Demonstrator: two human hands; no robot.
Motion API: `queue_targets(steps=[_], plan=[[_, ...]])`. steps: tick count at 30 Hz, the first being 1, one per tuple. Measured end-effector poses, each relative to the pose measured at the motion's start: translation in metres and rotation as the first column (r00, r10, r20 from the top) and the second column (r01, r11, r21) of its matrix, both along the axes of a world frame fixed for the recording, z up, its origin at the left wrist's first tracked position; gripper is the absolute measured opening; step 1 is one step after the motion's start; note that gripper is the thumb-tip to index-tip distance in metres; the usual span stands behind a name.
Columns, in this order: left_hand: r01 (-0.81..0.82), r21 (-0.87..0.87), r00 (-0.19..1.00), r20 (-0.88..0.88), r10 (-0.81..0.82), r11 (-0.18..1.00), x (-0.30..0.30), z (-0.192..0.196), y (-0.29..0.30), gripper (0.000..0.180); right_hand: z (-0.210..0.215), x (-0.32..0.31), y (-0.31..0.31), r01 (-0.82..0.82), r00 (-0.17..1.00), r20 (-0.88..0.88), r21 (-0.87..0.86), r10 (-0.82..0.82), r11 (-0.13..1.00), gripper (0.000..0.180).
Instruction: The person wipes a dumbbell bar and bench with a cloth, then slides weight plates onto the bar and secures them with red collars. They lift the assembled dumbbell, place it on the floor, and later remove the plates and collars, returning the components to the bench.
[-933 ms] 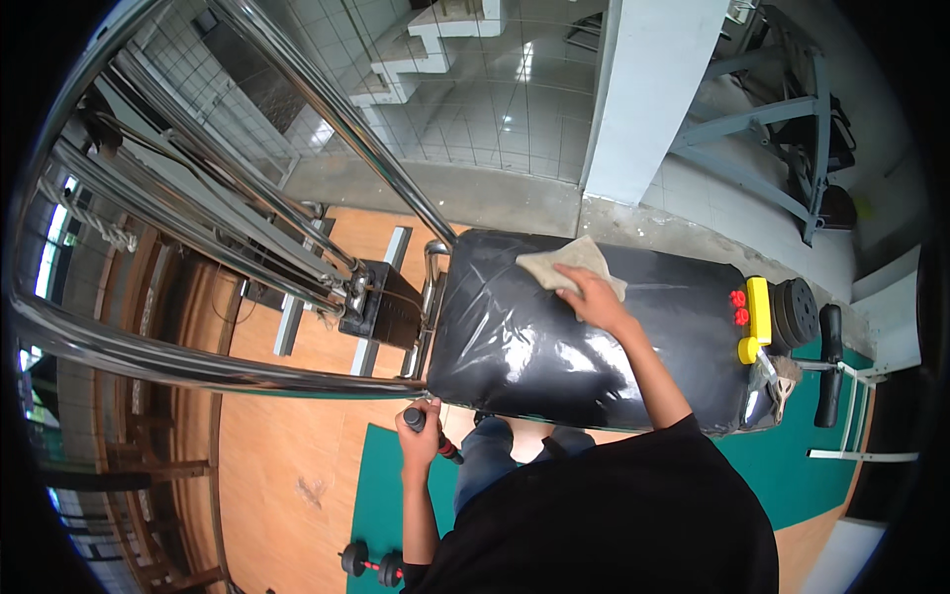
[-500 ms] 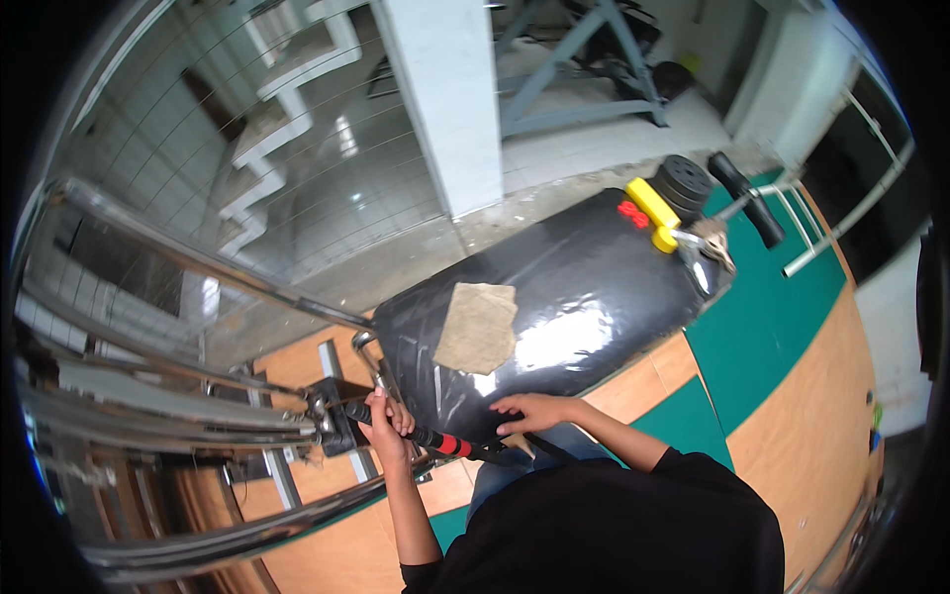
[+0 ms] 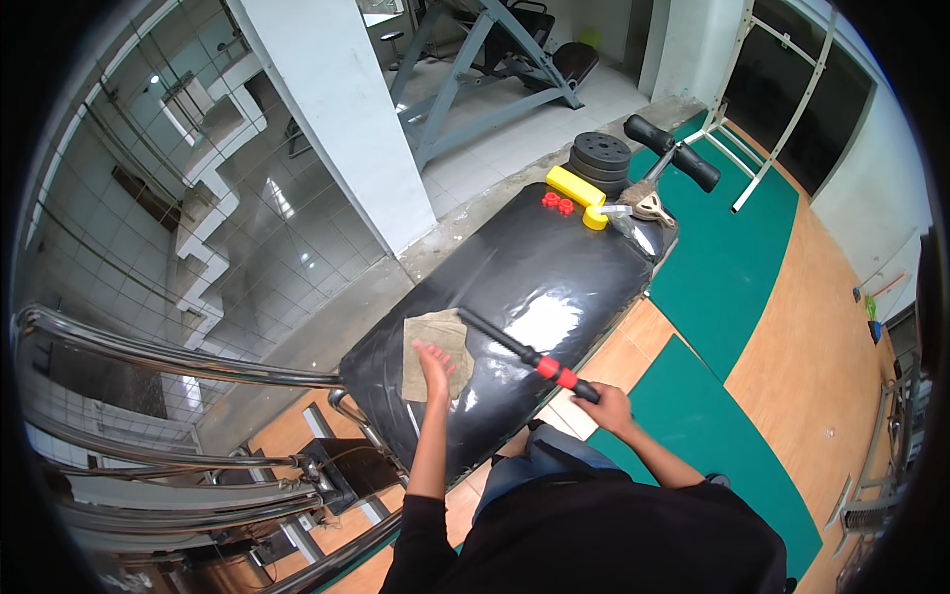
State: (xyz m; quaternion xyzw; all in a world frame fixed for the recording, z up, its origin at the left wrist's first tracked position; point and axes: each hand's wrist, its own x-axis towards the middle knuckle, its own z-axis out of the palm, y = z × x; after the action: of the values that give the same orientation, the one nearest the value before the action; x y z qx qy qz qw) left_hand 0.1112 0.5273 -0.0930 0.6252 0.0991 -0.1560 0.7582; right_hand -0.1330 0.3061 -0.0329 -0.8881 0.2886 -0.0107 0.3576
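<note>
My right hand [image 3: 610, 407] is wrapped round the near end of a black dumbbell bar [image 3: 505, 342] with red bands and a ribbed shaft. The bar slants up and to the left above the bench, its far tip close to the cloth. My left hand [image 3: 433, 366] is over a folded beige cloth [image 3: 421, 388], fingers apart and holding nothing; whether it touches the cloth I cannot tell. The cloth lies on the near left part of a black padded bench [image 3: 505, 267] in shiny plastic wrap.
At the bench's far end sit red star-shaped collars [image 3: 558, 203], a yellow cylinder [image 3: 576, 186], stacked black weight plates [image 3: 601, 158] and a brush-like item [image 3: 648, 205]. Chrome rails [image 3: 178, 356] stand at the left. A green mat [image 3: 747, 267] covers floor on the right.
The bar has gone from my left hand to my right hand and risen over the bench. My left hand has moved from beside the chrome rails to over the cloth. The view has shifted.
</note>
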Motion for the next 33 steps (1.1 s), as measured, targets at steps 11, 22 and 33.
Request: queue_targets(steps=[11,22,33], plan=[[-0.083,0.944,0.744,0.271,-0.611,0.318,-0.009,-0.085,0.028,0.035,-0.045,-0.098,-0.029,0.485,0.834,-0.26,-0.073,-0.486,0.872,0.036],[0.095,0.923,0.767,0.171,-0.618,0.373,-0.071,-0.068,0.123,0.043,-0.056,-0.026,-0.043,0.18,0.953,-0.208,-0.19,-0.218,0.965,0.032],[0.117,0.793,0.663,0.385,-0.642,0.597,-0.075,-0.026,0.04,0.045,-0.067,0.139,-0.084,-0.42,0.906,-0.248,-0.418,0.344,0.805,0.022]])
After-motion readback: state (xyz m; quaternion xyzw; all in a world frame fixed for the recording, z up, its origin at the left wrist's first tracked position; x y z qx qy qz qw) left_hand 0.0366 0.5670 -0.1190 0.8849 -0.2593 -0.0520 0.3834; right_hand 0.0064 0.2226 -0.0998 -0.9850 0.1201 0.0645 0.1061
